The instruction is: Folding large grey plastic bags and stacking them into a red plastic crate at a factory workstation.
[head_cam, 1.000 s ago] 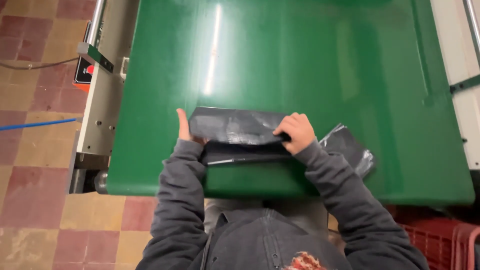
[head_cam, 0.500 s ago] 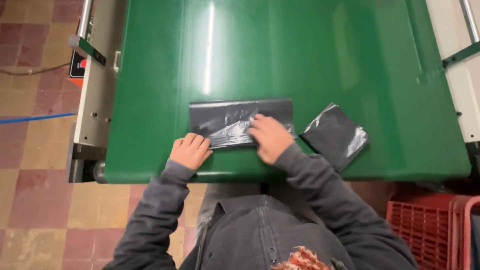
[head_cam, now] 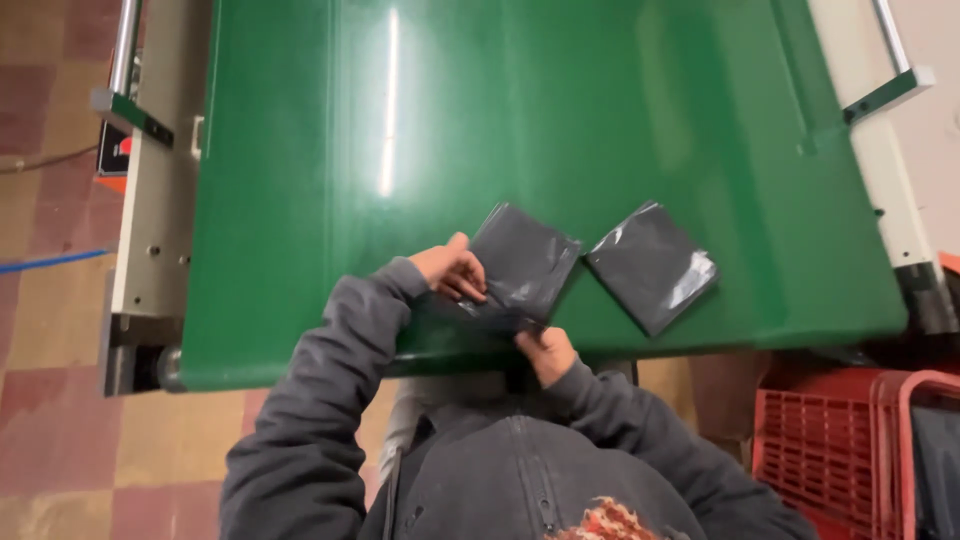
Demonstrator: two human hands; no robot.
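A folded dark grey plastic bag (head_cam: 522, 262) lies near the front edge of the green conveyor belt (head_cam: 520, 120), now a small square. My left hand (head_cam: 452, 270) grips its left edge with fingers curled over it. My right hand (head_cam: 545, 350) holds the bag's lower corner from below, at the belt's front edge. A second folded grey plastic bag (head_cam: 652, 264) rests flat on the belt just to the right, apart from both hands.
A red plastic crate (head_cam: 850, 440) stands on the floor at the lower right. The belt's pale metal frame (head_cam: 150, 220) runs along the left side, with a roller at its front corner. Tiled floor lies beyond it.
The long flat bag has been folded from a wide strip into a small square. My left hand moved right onto it, and my right hand dropped to its lower corner.
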